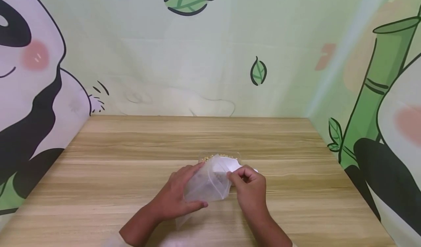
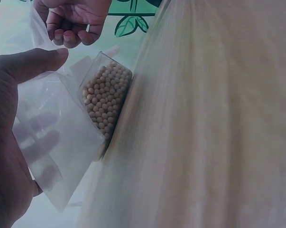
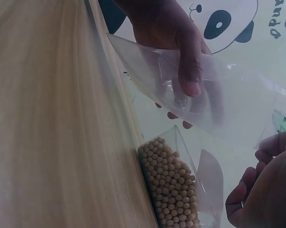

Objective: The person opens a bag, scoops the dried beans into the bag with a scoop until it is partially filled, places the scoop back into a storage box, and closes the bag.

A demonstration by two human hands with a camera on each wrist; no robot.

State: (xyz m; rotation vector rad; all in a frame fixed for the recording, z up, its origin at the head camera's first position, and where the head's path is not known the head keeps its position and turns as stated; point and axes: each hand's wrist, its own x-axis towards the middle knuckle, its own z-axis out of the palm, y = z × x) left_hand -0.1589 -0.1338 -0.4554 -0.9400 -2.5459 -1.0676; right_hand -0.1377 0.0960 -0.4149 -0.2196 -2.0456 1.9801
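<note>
Left hand (image 1: 174,196) holds clear bag (image 1: 208,185), thumb on near side, fingers behind. Right hand (image 1: 251,188) pinches bag's right edge. Bag over wooden table (image 1: 115,181), just near of clear box (image 3: 179,141) with pale beans (image 3: 169,185). White piece (image 3: 210,178), perhaps scoop, at box's right.

Right wrist view: box (image 3: 180,146) cut off below

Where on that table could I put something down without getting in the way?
The table is bare left of the left hand, out to the printed backdrop; right of the right hand, likewise; and behind the clear container of tan balls, up to the backdrop. It's crowded in the middle, where both hands, the translucent bag and the container bunch together.
</note>
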